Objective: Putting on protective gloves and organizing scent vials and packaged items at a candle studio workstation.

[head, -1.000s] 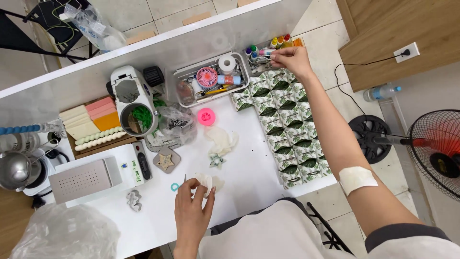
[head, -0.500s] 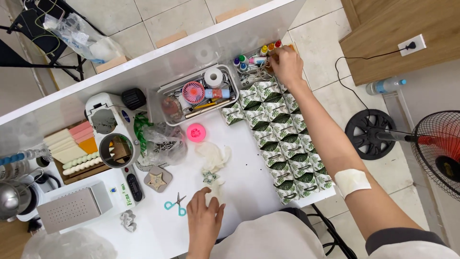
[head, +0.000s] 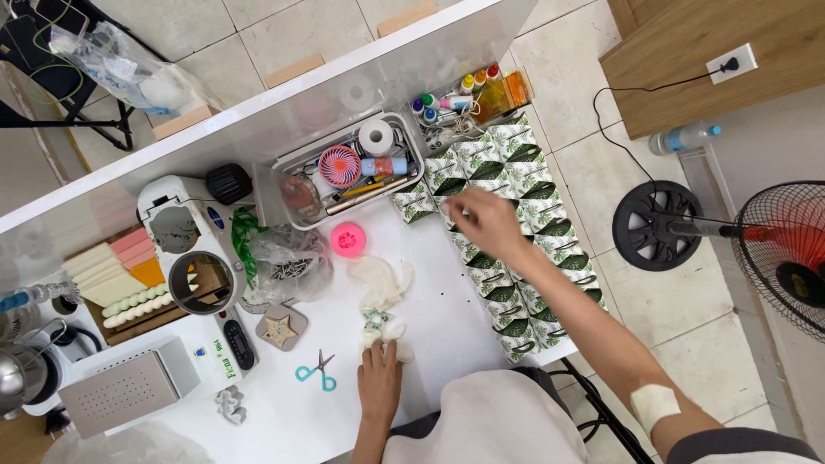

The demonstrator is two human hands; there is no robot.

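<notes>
head view: clear tray [head: 284, 185] holds tape roll [head: 375, 135], pink fan [head: 339, 166], pens. left hand [head: 379, 382] pinches white cloth [head: 384, 292], lying lengthwise away from person; right hand [head: 485, 223] hovers loosely open, empty.

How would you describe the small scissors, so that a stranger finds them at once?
On the white table, look just left of the person's left hand, which rests on a crumpled white cloth. The scissors lie there, the only thing with teal handles.

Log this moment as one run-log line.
left hand: resting on crumpled white cloth | right hand: above green leaf-patterned boxes, contents unclear | small teal-handled scissors: on white table, beside left hand
</notes>
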